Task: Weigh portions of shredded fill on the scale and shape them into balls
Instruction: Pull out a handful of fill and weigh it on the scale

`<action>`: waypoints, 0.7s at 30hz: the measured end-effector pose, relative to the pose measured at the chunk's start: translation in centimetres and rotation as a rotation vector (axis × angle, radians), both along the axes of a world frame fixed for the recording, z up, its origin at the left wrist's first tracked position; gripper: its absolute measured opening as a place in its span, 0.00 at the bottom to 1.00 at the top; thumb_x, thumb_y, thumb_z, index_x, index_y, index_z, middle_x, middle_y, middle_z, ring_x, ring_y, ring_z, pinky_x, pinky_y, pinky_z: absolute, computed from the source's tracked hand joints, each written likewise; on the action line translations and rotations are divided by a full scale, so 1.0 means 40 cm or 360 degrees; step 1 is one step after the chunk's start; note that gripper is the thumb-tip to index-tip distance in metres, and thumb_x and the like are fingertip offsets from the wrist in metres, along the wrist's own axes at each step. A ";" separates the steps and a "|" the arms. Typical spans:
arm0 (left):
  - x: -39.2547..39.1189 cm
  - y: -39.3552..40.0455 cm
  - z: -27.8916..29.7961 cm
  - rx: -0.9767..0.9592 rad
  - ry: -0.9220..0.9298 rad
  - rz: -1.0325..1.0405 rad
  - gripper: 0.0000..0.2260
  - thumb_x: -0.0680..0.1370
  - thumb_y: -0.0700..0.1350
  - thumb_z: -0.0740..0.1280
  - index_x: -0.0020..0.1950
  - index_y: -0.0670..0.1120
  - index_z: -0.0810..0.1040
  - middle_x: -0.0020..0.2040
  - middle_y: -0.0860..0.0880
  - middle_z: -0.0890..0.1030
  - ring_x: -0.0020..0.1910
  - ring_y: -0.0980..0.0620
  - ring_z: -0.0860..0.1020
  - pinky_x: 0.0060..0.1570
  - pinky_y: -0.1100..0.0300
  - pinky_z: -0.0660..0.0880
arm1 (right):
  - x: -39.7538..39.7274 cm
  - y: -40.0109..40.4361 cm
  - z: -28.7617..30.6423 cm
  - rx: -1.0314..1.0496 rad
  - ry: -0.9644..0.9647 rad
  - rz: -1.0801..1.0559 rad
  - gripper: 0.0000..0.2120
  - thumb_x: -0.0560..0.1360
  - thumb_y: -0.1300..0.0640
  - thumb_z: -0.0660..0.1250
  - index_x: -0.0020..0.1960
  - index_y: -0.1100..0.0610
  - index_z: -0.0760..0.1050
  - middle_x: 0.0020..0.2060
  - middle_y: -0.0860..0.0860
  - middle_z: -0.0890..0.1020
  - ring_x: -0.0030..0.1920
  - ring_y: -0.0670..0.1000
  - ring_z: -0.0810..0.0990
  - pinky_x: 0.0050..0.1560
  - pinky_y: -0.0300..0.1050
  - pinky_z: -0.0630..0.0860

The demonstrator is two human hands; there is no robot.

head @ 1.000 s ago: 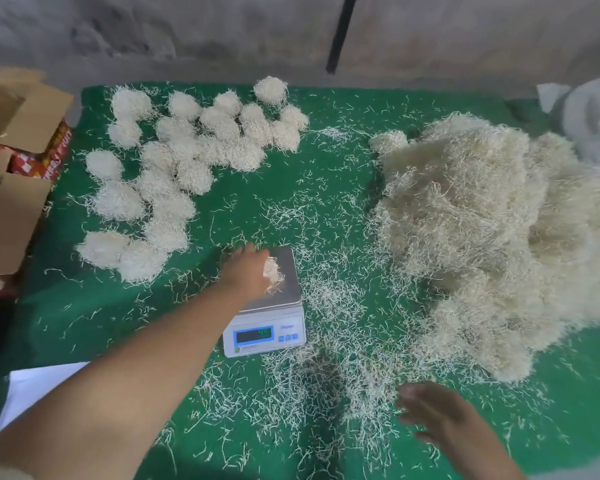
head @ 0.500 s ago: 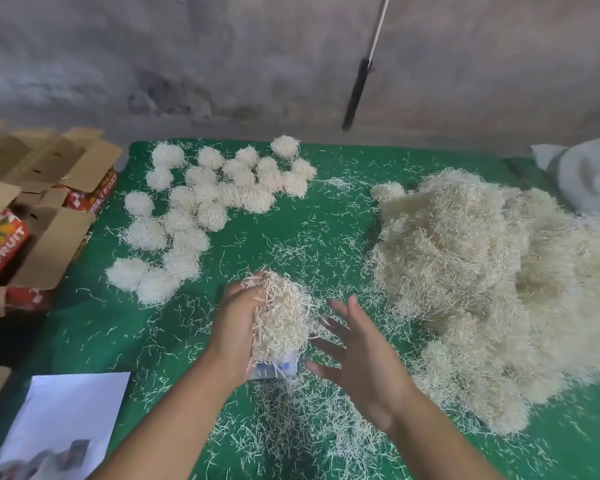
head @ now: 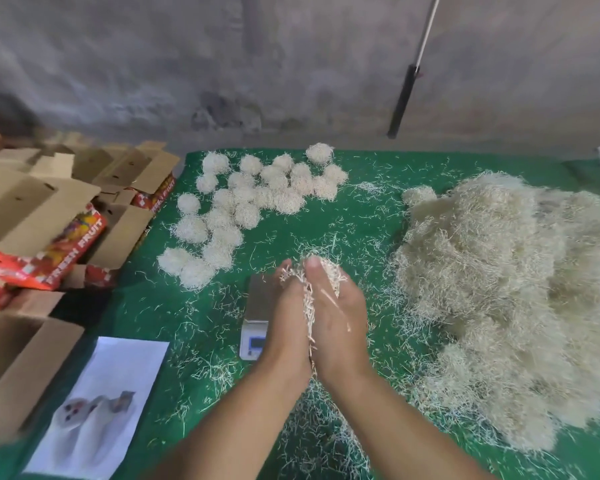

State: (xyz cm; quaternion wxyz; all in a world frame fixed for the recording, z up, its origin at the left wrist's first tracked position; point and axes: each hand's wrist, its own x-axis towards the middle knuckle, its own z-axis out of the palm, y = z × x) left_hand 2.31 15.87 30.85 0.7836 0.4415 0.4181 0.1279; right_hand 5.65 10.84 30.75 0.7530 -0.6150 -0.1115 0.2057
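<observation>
head view: left hand (head: 286, 320) and right hand (head: 340, 317) now pressed palm to palm, cupped around a portion of shredded fill (head: 321, 271), raised over the scale (head: 257, 313). half a second ago only the left held it, right open alongside. weighing looks done; balling under way. finished balls (head: 243, 206) far left, loose pile (head: 499, 289) right.

The red carton (head: 73, 244) at left reads "FRESH FRUIT" in white.
</observation>
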 end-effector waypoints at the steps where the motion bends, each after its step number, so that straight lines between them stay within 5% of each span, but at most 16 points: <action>1: -0.003 -0.021 0.017 -0.0006 0.0005 0.0001 0.17 0.85 0.57 0.61 0.61 0.46 0.82 0.53 0.45 0.87 0.53 0.49 0.85 0.54 0.50 0.80 | 0.009 -0.008 0.009 -0.0013 0.0026 -0.0077 0.16 0.81 0.39 0.70 0.45 0.51 0.82 0.38 0.48 0.86 0.38 0.47 0.84 0.39 0.38 0.78; 3: -0.008 -0.050 0.050 0.0022 -0.0064 -0.0015 0.13 0.83 0.53 0.64 0.56 0.47 0.83 0.56 0.42 0.86 0.56 0.46 0.85 0.59 0.46 0.77 | 0.030 -0.016 0.024 -0.0035 0.0070 -0.0184 0.17 0.78 0.38 0.73 0.49 0.52 0.83 0.40 0.51 0.86 0.42 0.49 0.87 0.42 0.39 0.77; 4: -0.012 -0.060 0.067 0.0009 -0.0120 -0.0026 0.12 0.80 0.53 0.67 0.56 0.47 0.83 0.56 0.42 0.86 0.55 0.46 0.84 0.59 0.46 0.76 | 0.041 -0.020 0.035 -0.0051 0.0101 -0.0252 0.15 0.77 0.39 0.74 0.54 0.49 0.82 0.42 0.53 0.85 0.47 0.50 0.87 0.50 0.60 0.82; 5: -0.017 -0.060 0.073 -0.0025 -0.0199 -0.0035 0.16 0.76 0.54 0.70 0.58 0.46 0.83 0.55 0.42 0.86 0.55 0.46 0.84 0.61 0.45 0.74 | 0.055 -0.025 0.043 -0.0044 0.0131 -0.0319 0.14 0.78 0.42 0.74 0.55 0.48 0.75 0.46 0.51 0.80 0.51 0.49 0.81 0.63 0.56 0.68; 7: -0.027 -0.051 0.073 -0.0149 -0.0305 -0.0053 0.19 0.74 0.57 0.69 0.61 0.51 0.84 0.46 0.57 0.81 0.46 0.58 0.77 0.66 0.41 0.70 | 0.085 -0.036 0.059 0.0036 0.0204 -0.0310 0.20 0.77 0.46 0.77 0.56 0.47 0.66 0.49 0.43 0.71 0.53 0.44 0.71 0.63 0.64 0.68; 8: -0.029 -0.042 0.067 -0.0269 -0.0301 -0.0052 0.17 0.77 0.59 0.65 0.60 0.54 0.85 0.56 0.41 0.62 0.51 0.62 0.74 0.71 0.38 0.65 | 0.097 -0.044 0.067 0.0042 0.0263 -0.0271 0.23 0.75 0.45 0.78 0.59 0.49 0.67 0.51 0.50 0.71 0.55 0.52 0.73 0.65 0.67 0.64; 9: -0.032 -0.031 0.050 -0.0439 -0.0301 -0.0050 0.20 0.81 0.62 0.60 0.61 0.53 0.84 0.56 0.36 0.84 0.58 0.57 0.79 0.73 0.34 0.62 | 0.105 -0.049 0.069 0.0024 0.0325 -0.0208 0.24 0.72 0.43 0.78 0.43 0.45 0.61 0.40 0.39 0.68 0.43 0.44 0.66 0.49 0.51 0.59; 10: -0.035 -0.024 0.040 -0.0623 -0.0271 -0.0064 0.24 0.82 0.64 0.57 0.65 0.50 0.81 0.60 0.36 0.84 0.65 0.49 0.79 0.73 0.31 0.62 | 0.108 -0.051 0.071 0.0014 0.0398 -0.0136 0.25 0.68 0.41 0.79 0.52 0.60 0.81 0.40 0.58 0.84 0.42 0.59 0.83 0.55 0.65 0.79; 12: -0.035 -0.022 0.014 -0.0940 -0.0237 -0.0146 0.31 0.82 0.68 0.56 0.68 0.44 0.78 0.62 0.36 0.83 0.68 0.36 0.78 0.68 0.30 0.67 | 0.114 -0.065 0.062 0.0084 0.0655 0.0030 0.28 0.63 0.41 0.80 0.56 0.55 0.80 0.44 0.54 0.84 0.46 0.57 0.83 0.54 0.60 0.81; 14: -0.038 -0.037 -0.002 -0.1084 -0.0202 -0.0238 0.34 0.82 0.69 0.55 0.70 0.42 0.77 0.64 0.34 0.82 0.67 0.34 0.78 0.70 0.28 0.66 | 0.119 -0.072 0.050 0.0313 0.0828 0.0280 0.15 0.69 0.44 0.79 0.48 0.52 0.82 0.38 0.53 0.81 0.37 0.54 0.81 0.44 0.51 0.80; 16: -0.040 -0.046 0.002 -0.1141 -0.0239 -0.0253 0.31 0.84 0.66 0.55 0.70 0.42 0.78 0.65 0.34 0.81 0.65 0.35 0.80 0.71 0.29 0.66 | 0.117 -0.079 0.043 0.0389 0.0887 0.0425 0.12 0.76 0.43 0.75 0.45 0.52 0.83 0.38 0.53 0.82 0.36 0.53 0.82 0.40 0.48 0.80; 18: -0.036 -0.048 0.016 -0.1066 -0.0272 -0.0172 0.22 0.87 0.57 0.57 0.64 0.43 0.82 0.65 0.34 0.81 0.58 0.42 0.85 0.61 0.39 0.79 | 0.109 -0.085 0.031 0.0056 0.0678 0.0392 0.18 0.75 0.38 0.75 0.57 0.50 0.81 0.48 0.52 0.86 0.43 0.52 0.87 0.44 0.49 0.84; 20: -0.030 -0.041 0.025 -0.1181 -0.0302 -0.0052 0.17 0.87 0.54 0.59 0.61 0.45 0.83 0.62 0.35 0.83 0.51 0.46 0.87 0.49 0.48 0.83 | 0.090 -0.092 0.010 -0.0429 -0.0002 0.0322 0.18 0.75 0.35 0.74 0.60 0.42 0.78 0.52 0.41 0.87 0.47 0.41 0.87 0.50 0.43 0.84; 21: -0.032 -0.038 0.021 -0.1121 -0.0270 -0.0002 0.20 0.85 0.57 0.61 0.62 0.44 0.83 0.59 0.36 0.85 0.51 0.42 0.87 0.51 0.45 0.83 | 0.082 -0.096 -0.003 -0.0569 -0.0420 0.0327 0.13 0.78 0.36 0.72 0.58 0.41 0.79 0.51 0.37 0.86 0.47 0.38 0.85 0.51 0.39 0.82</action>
